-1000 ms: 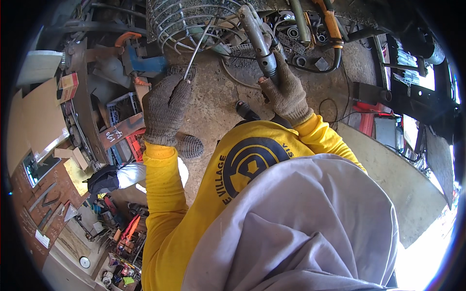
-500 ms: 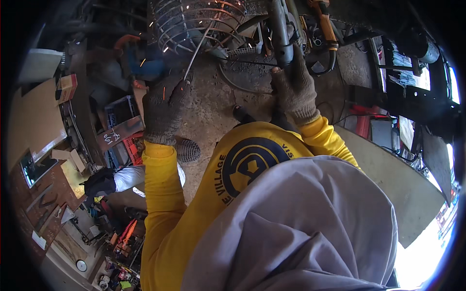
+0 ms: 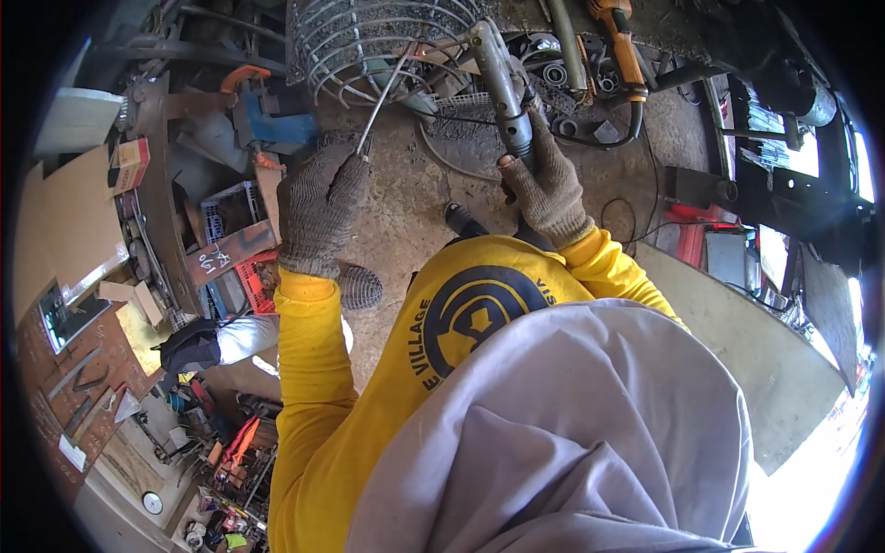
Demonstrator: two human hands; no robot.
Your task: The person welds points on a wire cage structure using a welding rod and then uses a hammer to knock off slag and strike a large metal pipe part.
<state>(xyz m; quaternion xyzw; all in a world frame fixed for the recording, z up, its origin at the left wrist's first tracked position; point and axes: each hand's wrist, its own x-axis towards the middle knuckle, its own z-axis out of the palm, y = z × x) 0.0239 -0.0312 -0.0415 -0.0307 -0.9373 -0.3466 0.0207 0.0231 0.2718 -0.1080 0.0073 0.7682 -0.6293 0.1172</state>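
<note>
Blue vise (image 3: 277, 122): at left, with orange parts.
Left hand (image 3: 318, 212): gloved, closed around the near end of a metal rod (image 3: 385, 97).
Rod: slants up into view of the wire cage (image 3: 356, 37); cannot tell if they touch.
Grey tool (image 3: 498, 88): tube-shaped, beside the cage.
Right hand (image 3: 548, 189): gloved, gripping the grey tool's near end.
Orange tool (image 3: 629, 57): farther right.
</note>
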